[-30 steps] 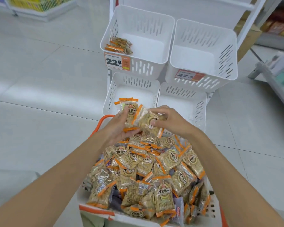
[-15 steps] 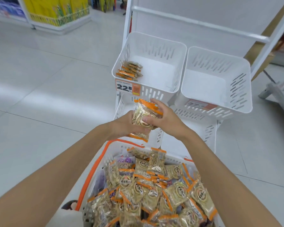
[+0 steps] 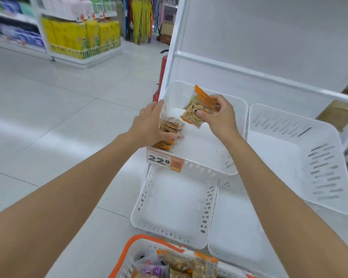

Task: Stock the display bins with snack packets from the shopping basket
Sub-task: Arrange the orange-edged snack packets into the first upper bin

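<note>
My right hand (image 3: 219, 116) pinches a small stack of orange-edged snack packets (image 3: 195, 111) and holds it tilted over the upper left display bin (image 3: 201, 151). My left hand (image 3: 150, 125) reaches over that bin's left wall, its fingers lying on a row of the same packets (image 3: 170, 127) stacked along the wall inside. At the bottom edge is the white shopping basket (image 3: 129, 249) with orange handles, holding more packets (image 3: 181, 263); only its far end shows.
The upper right bin (image 3: 279, 157) and the two lower bins (image 3: 175, 207) (image 3: 239, 227) hold nothing. An orange price tag (image 3: 163, 160) hangs on the upper left bin. A red fire extinguisher (image 3: 162, 77) stands behind the rack. Stocked shelves (image 3: 78, 35) line the aisle at far left.
Both hands rose from the basket to the upper left bin. The left hand let go of the stack and moved onto the packets in the bin; the right keeps the stack.
</note>
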Available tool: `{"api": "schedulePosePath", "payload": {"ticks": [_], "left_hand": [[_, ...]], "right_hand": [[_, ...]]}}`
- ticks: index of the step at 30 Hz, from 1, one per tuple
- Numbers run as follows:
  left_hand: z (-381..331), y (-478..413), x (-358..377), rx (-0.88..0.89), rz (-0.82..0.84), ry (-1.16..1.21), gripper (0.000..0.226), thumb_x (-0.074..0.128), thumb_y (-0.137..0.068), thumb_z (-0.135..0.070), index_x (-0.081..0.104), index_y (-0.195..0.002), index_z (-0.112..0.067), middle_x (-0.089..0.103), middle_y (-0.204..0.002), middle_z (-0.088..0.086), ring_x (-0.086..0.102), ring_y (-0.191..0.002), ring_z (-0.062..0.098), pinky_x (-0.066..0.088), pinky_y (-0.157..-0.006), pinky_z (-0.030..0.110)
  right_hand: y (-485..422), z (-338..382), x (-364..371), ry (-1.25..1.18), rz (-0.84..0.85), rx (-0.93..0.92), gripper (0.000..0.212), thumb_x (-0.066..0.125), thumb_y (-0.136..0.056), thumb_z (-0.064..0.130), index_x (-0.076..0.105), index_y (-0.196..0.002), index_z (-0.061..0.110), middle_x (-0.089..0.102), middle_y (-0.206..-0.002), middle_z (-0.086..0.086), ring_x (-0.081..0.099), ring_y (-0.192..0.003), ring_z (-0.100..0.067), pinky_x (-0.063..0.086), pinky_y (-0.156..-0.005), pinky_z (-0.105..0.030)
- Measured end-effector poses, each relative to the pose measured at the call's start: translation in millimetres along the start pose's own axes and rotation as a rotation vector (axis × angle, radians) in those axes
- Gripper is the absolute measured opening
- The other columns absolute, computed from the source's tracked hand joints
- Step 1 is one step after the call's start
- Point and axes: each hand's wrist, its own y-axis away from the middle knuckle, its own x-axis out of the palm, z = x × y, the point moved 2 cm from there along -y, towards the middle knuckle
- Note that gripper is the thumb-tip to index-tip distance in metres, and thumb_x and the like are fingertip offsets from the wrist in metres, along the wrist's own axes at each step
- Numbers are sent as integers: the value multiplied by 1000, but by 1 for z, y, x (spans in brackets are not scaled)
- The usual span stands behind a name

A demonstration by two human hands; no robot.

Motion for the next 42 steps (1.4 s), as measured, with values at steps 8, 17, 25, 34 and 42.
{"api": "schedulePosePath", "payload": {"ticks": [8, 17, 25, 34, 42], "left_hand": [[42, -29, 33, 109, -33, 451, 88, 88, -65, -38, 40, -138, -34, 62, -120, -16, 61, -111, 6, 51, -94, 33], [38, -26, 32, 147, -7, 575, 92, 88, -70, -16, 35, -144, -23, 58, -122, -18, 58, -111, -6, 47, -87, 9], [32, -21, 28, 137, 65, 668, 97, 90, -66, -11, 34, -144, -25, 59, -125, -13, 60, -113, 1, 51, -89, 18], [36, -16, 25, 72, 155, 685, 113, 88, -66, -12, 19, -153, -27, 49, -142, -6, 52, -128, 13, 51, -99, 30], [39, -17, 27, 73, 126, 698, 107, 88, -67, -7, 25, -151, -27, 56, -133, -6, 59, -119, 13, 55, -93, 32]], "right_hand": [[-49, -52, 71, 179, 377, 83, 32, 79, -80, 17, 63, -107, 20, 61, -106, 5, 60, -93, 2, 45, -82, -18], [-53, -70, 87, 227, 510, 76, 95, 60, -62, 87, 43, -139, 32, 37, -146, -4, 44, -132, -21, 38, -112, -44], [-7, -59, 53, 91, 601, 389, 86, 76, -82, 39, 23, -147, 21, 54, -129, -6, 58, -114, -16, 51, -95, -26], [-1, -66, 59, -115, 567, 364, 75, 77, -81, 6, 29, -132, 31, 53, -108, 11, 56, -91, 2, 44, -68, -4], [-5, -64, 67, -154, 510, 327, 88, 77, -81, 6, 15, -130, 43, 42, -106, 31, 53, -91, 16, 45, -72, -4]]}}
